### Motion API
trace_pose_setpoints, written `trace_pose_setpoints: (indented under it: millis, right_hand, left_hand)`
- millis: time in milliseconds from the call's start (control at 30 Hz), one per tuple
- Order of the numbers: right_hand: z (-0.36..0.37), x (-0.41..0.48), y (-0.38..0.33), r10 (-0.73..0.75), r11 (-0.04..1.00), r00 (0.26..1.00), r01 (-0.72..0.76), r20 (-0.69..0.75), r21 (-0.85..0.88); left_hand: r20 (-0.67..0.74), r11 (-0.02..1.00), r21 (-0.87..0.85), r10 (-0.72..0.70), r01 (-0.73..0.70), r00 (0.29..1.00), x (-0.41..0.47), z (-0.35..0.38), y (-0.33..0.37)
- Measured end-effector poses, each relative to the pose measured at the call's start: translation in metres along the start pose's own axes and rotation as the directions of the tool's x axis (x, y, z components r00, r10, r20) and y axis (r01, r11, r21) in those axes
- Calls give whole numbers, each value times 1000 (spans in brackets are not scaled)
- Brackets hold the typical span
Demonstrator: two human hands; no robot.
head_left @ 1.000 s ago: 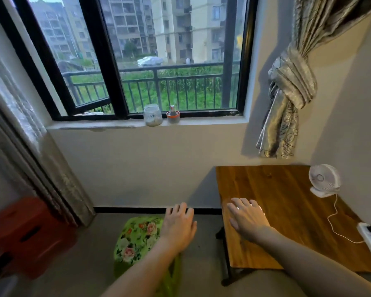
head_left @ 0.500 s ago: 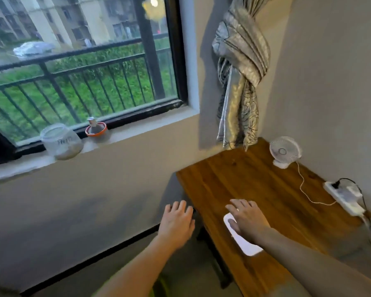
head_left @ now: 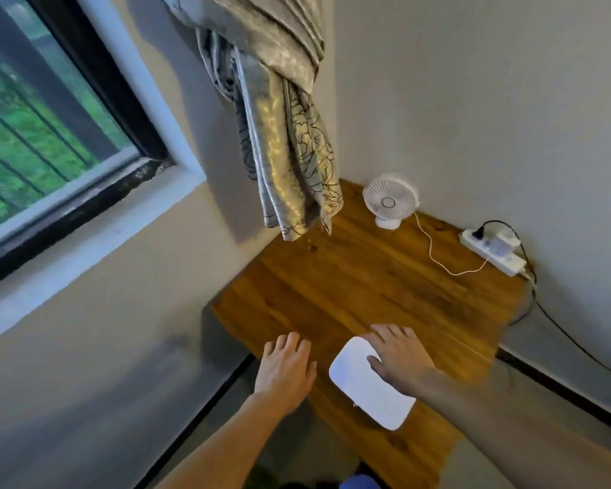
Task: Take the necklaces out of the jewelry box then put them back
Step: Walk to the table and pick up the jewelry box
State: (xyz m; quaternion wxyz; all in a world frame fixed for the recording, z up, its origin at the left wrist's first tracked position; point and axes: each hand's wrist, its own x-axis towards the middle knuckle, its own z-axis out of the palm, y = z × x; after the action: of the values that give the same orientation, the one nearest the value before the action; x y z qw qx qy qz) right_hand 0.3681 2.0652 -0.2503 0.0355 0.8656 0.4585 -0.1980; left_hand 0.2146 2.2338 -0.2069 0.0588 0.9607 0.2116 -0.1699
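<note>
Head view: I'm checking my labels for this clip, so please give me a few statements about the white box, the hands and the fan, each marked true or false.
1. The flat white rounded jewelry box lies shut on the brown wooden table. True.
2. The right hand rests on the box. True.
3. The left hand holds a necklace. False: it holds nothing, fingers loosely spread beside the box.
4. The small white desk fan stands on the windowsill. False: it stands at the table's far corner.
</note>
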Motion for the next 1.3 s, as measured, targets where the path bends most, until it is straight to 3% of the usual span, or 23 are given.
trace_pose_setpoints:
  millis: [233,400,533,733,1033,1300]
  right_hand:
    - [38,-5,10,305,939,950,-312,66,146]
    - [74,-16,-7,561,784,821,-568,108,250]
    - [98,-16,-30,686,654,717,-683,128,324]
    - [131,-4,-45,789,557,614,-690,-33,463]
    - [172,20,-41,810,580,489,-585,-323,567]
    - [184,21,-48,825,565,382,-579,-417,587]
  left_hand:
    - [115,960,57,266,-274,957,72,14,-15]
    - [224,859,90,476,-504,850,117,37,-16]
    - [231,789,34,591,-613,773,135,56,-12]
    - [176,768,-113,640,-630,748,150,98,-5]
    - [-130,677,-377,637,-632,760,168,164,8]
    - [-367,563,-350,652,-748,663,174,180,7]
